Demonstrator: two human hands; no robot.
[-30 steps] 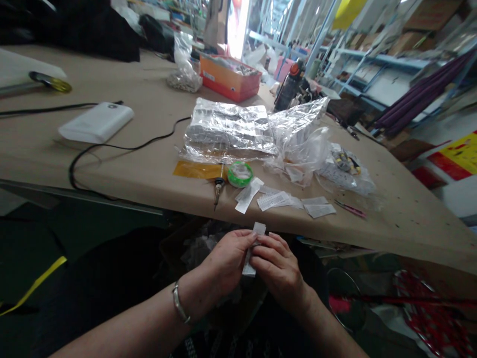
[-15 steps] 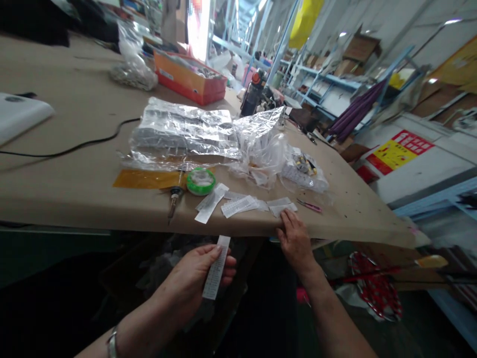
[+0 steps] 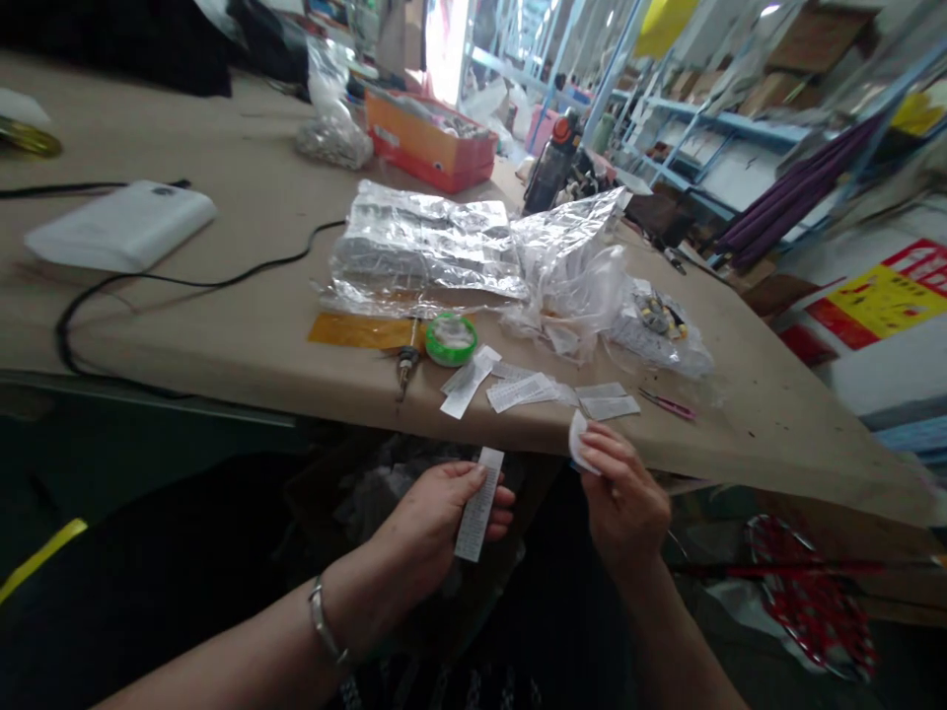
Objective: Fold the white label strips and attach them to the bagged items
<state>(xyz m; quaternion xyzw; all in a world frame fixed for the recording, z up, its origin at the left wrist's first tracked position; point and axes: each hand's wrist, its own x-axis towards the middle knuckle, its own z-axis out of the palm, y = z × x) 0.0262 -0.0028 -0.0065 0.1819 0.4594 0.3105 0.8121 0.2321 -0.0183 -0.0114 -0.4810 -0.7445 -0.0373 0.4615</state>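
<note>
Below the table's front edge, my left hand (image 3: 436,513) pinches a printed paper strip (image 3: 479,508) between thumb and fingers. My right hand (image 3: 625,493), just off the edge, grips a second, curled white paper slip (image 3: 581,442) at its fingertips. More paper strips (image 3: 525,390) lie fanned out along the table edge, beside a single bright strip (image 3: 472,380). Another small group of strips (image 3: 608,400) rests to the right, near pink-handled tweezers (image 3: 667,403). A green-rimmed round tin (image 3: 451,340) and a soldering iron (image 3: 405,365) lie to the left.
Silvery plastic bags (image 3: 429,247) spread across the middle of the brown-covered table (image 3: 244,345). An orange box (image 3: 433,143) and a dark bottle (image 3: 553,163) stand behind them. A white device (image 3: 122,227) with a black cable (image 3: 252,271) lies at left.
My right hand has lifted off the table with a paper slip and drawn back past the edge. My left hand still holds its strip. The view has swung left.
</note>
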